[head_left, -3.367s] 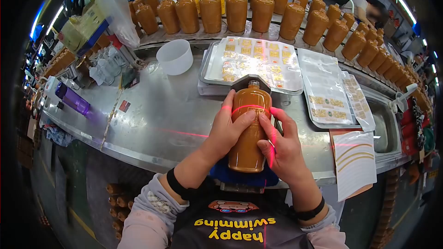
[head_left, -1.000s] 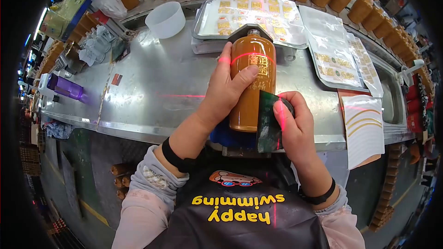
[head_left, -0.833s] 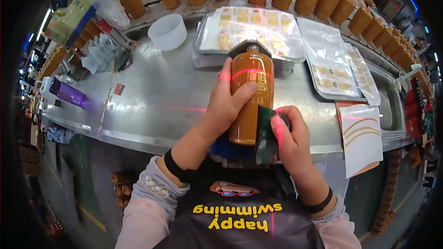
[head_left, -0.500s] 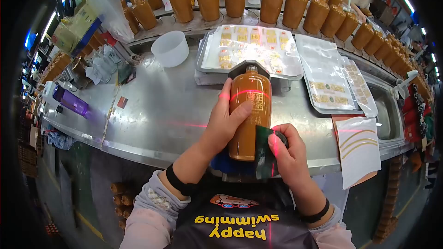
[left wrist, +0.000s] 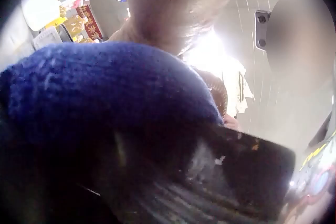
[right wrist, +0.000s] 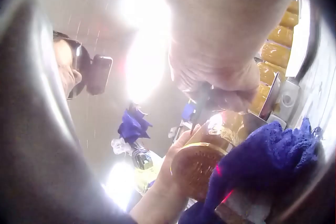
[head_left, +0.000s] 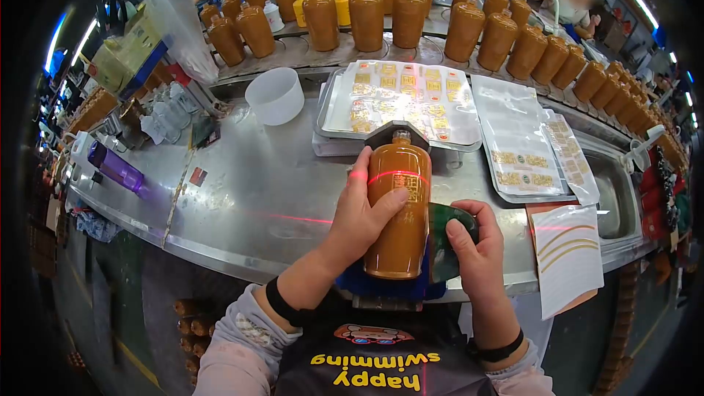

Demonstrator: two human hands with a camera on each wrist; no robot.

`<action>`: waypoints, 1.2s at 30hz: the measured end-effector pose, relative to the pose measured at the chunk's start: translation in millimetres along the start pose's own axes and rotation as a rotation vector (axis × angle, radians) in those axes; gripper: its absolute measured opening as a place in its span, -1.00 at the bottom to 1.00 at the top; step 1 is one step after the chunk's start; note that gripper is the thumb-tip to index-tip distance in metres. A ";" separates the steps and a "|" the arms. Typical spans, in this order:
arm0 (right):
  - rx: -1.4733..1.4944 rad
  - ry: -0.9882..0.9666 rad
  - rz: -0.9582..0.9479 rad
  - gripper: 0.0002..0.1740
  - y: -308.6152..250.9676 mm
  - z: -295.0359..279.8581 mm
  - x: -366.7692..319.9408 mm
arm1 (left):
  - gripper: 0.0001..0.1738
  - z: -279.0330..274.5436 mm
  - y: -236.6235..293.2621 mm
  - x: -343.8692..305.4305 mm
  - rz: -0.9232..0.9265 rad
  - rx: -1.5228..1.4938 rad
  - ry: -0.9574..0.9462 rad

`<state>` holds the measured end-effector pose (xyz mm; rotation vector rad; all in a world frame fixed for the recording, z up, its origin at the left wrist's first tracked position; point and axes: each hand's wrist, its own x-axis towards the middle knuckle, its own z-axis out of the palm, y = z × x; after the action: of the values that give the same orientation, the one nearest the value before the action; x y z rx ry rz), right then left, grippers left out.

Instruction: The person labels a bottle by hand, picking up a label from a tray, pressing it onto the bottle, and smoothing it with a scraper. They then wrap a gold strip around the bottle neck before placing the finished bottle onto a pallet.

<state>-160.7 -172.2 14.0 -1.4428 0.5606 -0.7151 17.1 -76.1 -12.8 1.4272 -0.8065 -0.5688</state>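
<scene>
A glossy brown bottle (head_left: pixel 396 249) with gold characters on its front lies along a support, its neck at a dark angled bracket (head_left: pixel 379 134). My left hand (head_left: pixel 359 214) grips its left side, thumb on the front beside the characters. Between the thumb and fingers of my right hand (head_left: pixel 481 257) is a dark green, flat flexible scraper (head_left: pixel 444 255), close beside the bottle's lower right side. Blue cloth (head_left: pixel 350 283) sits under the bottle's base. In the right wrist view the round bottle base (right wrist: pixel 197 169) shows next to the blue cloth (right wrist: pixel 262 155).
Behind the bracket, a tray carries gold label sheets (head_left: pixel 411 95); another label sheet (head_left: pixel 513 132) lies to its right. A white tub (head_left: pixel 275 95), a purple bottle (head_left: pixel 117 166) and a sink (head_left: pixel 612 194) stand around. Several brown bottles (head_left: pixel 367 20) line the back conveyor.
Earlier both thumbs rested on the bottle's front. The right hand then brought the scraper over its lower right; now hand and scraper have shifted rightward. The left hand keeps its grip.
</scene>
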 end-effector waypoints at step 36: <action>-0.153 -0.218 0.029 -0.66 -23.9 -24.0 64.2 | 0.07 -5.7 6.9 6.2 0.041 0.104 -0.088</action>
<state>-137.0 -235.3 41.1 -1.6281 0.4734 -0.4914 24.5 -76.7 -4.9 1.4850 -0.9444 -0.5685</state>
